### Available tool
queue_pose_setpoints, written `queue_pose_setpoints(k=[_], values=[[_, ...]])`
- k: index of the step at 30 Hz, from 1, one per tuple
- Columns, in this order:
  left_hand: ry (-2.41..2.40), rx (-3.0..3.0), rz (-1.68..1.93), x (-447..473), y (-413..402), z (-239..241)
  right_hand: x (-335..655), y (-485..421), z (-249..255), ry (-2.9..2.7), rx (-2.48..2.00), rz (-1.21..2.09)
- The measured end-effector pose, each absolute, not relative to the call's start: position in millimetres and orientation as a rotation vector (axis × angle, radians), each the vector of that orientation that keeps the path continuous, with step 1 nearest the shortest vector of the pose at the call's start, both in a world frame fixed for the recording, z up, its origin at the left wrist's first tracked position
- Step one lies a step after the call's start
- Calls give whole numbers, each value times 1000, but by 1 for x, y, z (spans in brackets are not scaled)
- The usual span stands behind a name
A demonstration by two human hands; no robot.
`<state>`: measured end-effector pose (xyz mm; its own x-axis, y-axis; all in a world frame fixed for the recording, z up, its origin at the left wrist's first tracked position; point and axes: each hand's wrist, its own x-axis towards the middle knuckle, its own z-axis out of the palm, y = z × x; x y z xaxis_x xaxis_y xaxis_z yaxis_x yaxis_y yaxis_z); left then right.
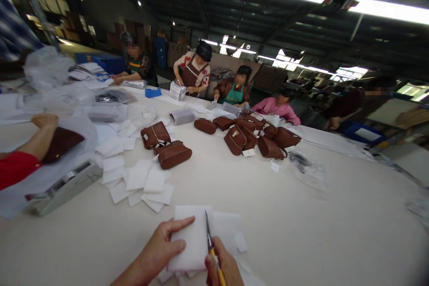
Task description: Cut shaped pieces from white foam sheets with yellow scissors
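White foam (pixel 192 239) is lying on the bench (pixel 301 232), the left hand (pixel 166 243) pressing it with fingers spread, the right hand (pixel 223 266) gripping a knife (pixel 210 243).

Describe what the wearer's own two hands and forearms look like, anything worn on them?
Both are bare. The left hand and its forearm show no glove, sleeve, watch or bracelet, and no ring shows on its fingers. The right hand is also ungloved; its wrist is cut off by the frame edge.

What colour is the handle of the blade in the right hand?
Yellow, as far as it shows; the handle sticks out of the right hand. Head view.
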<state>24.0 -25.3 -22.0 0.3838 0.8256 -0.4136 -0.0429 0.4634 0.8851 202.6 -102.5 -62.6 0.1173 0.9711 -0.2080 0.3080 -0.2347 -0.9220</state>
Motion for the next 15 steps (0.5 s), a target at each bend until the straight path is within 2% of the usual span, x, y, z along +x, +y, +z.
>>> queue_pose_setpoints(k=[6,15], values=[[1034,941,657,25,-27,-25,195,-97,-61,-1219,-1684,1077],[1102,930,637,22,-19,-40,183,-96,-80,-871,-1621,1283]])
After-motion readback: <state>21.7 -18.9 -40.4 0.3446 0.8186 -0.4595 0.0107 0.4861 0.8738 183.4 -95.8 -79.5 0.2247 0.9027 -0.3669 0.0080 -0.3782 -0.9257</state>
